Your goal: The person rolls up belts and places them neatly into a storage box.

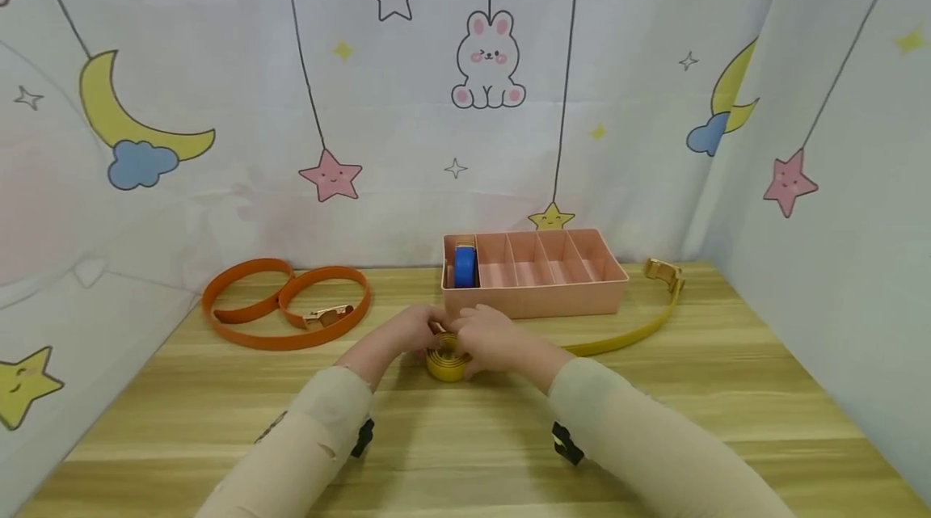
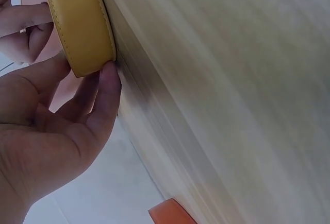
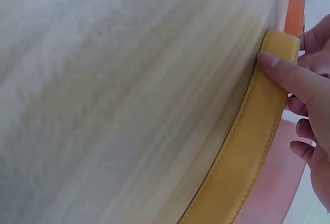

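Note:
A yellow belt (image 1: pixel 446 370), partly rolled into a tight coil, stands on its edge on the table in front of the pink box. Its loose strap runs off to the right behind my right hand and ends in a gold buckle (image 1: pixel 663 271). With thumb and fingertips, my left hand (image 1: pixel 413 329) pinches the coil's left side; the left wrist view shows stitching along the coil (image 2: pixel 85 28). My right hand (image 1: pixel 491 340) grips the right side, its thumb (image 3: pixel 281 69) lying flat on the strap (image 3: pixel 240 136) where it meets the coil.
A pink divided box (image 1: pixel 534 301) stands at the back, with a rolled blue belt (image 1: pixel 464 267) in its leftmost compartment. At the back left lies an orange belt (image 1: pixel 291 338) in loose loops. Patterned cloth (image 1: pixel 407 122) closes off the table's back and sides.

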Demonstrator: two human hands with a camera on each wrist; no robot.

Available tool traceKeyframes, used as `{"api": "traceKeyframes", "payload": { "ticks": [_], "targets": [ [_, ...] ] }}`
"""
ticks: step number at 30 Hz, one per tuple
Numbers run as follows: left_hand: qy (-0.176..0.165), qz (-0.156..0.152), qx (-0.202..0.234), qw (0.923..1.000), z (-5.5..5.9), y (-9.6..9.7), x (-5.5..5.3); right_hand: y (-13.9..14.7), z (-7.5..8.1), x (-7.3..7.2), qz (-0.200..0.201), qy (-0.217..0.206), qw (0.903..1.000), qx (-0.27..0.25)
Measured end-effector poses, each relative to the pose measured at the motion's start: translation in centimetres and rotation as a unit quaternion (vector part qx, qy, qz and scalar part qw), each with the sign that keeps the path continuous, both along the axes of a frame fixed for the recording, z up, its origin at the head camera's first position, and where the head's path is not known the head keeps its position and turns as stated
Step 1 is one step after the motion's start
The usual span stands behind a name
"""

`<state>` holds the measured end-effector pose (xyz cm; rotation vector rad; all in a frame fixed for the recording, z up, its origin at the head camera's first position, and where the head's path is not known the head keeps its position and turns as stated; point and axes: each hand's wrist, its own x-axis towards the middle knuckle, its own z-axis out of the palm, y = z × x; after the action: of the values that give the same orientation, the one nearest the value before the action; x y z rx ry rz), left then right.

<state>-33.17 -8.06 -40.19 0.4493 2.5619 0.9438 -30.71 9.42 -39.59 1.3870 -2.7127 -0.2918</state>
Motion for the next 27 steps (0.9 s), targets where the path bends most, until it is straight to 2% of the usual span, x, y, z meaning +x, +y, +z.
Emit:
{"api": "traceKeyframes", "payload": {
  "ticks": [4,10,17,22,27],
  "targets": [
    [-0.002,0.021,0.003,0.9998,-0.3,-0.1,-0.1,-0.6,-0.4,0.1,-0.005,0.006,1.0000,-0.003],
    [-0.003,0.072,0.022,0.9972,-0.7,-0.1,0.0,-1.7,-0.9,0.2,-0.052,-0.009,0.9983,-0.026],
    [0.025,0.082,0.009,0.9963,-0.6,0.4,0.6,-2.4,-1.3,0.3,-0.077,-0.008,0.9956,-0.053],
    [0.007,0.096,0.046,0.9943,-0.7,0.8,0.5,-2.1,-1.4,0.4,-0.068,0.020,0.9964,-0.047],
    [-0.018,0.083,0.048,0.9952,-0.8,1.2,0.4,-1.1,-1.4,0.7,-0.027,0.042,0.9983,-0.028]
  ]
}}
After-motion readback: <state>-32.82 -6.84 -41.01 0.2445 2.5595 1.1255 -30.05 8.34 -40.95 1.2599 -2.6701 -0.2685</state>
